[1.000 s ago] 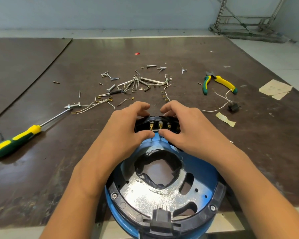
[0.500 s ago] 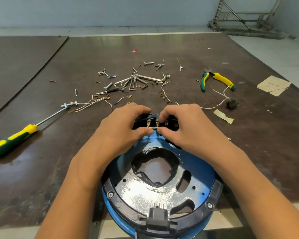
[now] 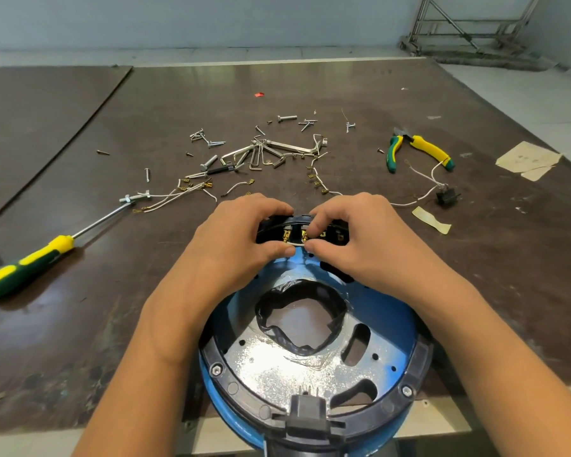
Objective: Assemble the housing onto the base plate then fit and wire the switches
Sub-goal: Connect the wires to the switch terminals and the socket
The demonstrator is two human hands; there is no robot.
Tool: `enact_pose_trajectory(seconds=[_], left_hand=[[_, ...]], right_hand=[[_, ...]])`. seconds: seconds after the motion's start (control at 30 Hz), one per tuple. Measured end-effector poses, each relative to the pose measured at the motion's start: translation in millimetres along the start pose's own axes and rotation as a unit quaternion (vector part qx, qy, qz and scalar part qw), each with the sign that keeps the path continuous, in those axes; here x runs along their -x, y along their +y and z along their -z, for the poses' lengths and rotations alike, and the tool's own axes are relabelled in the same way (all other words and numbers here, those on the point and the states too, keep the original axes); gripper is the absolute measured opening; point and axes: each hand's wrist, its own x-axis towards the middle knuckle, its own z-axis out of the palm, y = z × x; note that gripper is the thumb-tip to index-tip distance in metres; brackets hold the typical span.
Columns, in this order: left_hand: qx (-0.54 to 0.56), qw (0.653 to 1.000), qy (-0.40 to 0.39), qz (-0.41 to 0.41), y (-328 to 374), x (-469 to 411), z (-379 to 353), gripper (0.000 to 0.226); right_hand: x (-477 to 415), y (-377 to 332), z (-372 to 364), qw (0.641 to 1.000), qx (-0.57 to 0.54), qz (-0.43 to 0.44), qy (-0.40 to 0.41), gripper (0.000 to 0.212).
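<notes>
A round blue housing [image 3: 386,311] with a black rim and a shiny metal base plate [image 3: 277,367] sits at the table's near edge. At its far side is a black switch block [image 3: 295,230] with brass terminals. Both hands are curled over that block. My left hand [image 3: 241,239] and my right hand [image 3: 356,239] pinch the two ends of a short white wire [image 3: 299,246] between thumb and finger, just in front of the terminals. A black socket [image 3: 307,412] is clipped on the near rim.
Loose screws, hex keys [image 3: 254,153] and white wires with brass lugs [image 3: 178,192] lie scattered beyond the hands. A yellow-green screwdriver [image 3: 30,262] lies left. Pliers [image 3: 416,148], a wired black switch [image 3: 447,196] and tape scraps lie right.
The camera view shifted slightly. Both hands stayed on the switch block, their thumbs drawing closer together over the short white wire.
</notes>
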Motion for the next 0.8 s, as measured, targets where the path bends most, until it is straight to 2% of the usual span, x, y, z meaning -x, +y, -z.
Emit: enact_pose_trajectory(seconds=[0.8], left_hand=[[-0.023, 1.0, -0.007, 0.002, 1.7, -2.9, -0.9, 0.047]], right_hand=[[1.0, 1.3, 2.1, 1.0, -0.027, 0.001, -0.007, 0.011]])
